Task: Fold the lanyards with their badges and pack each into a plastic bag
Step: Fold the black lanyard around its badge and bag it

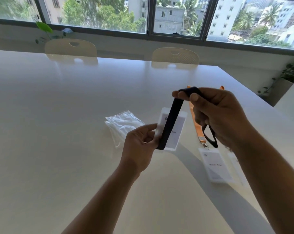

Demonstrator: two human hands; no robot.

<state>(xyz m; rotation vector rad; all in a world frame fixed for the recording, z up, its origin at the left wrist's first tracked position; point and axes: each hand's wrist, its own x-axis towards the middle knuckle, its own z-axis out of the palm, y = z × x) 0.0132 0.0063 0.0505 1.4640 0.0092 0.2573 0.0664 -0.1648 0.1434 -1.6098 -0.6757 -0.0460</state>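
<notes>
A white table [58, 132] carries a small pile of clear plastic bags [121, 123] near its middle. To the right lies an orange lanyard [196, 123], clipped to a badge [213, 164], with another badge [234, 162] just beside it.

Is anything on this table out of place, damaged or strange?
Nothing stands out. Both hands wrap the black lanyard around its badge; the plastic bags and orange lanyard lie flat on the table.

The right hand [217, 115] covers the middle of the orange lanyard [197, 127] and part of the black lanyard [170, 122]. A second badge [234, 163], at 3 o'clock of the printed badge [216, 166], is blurred; its print is illegible.
</notes>
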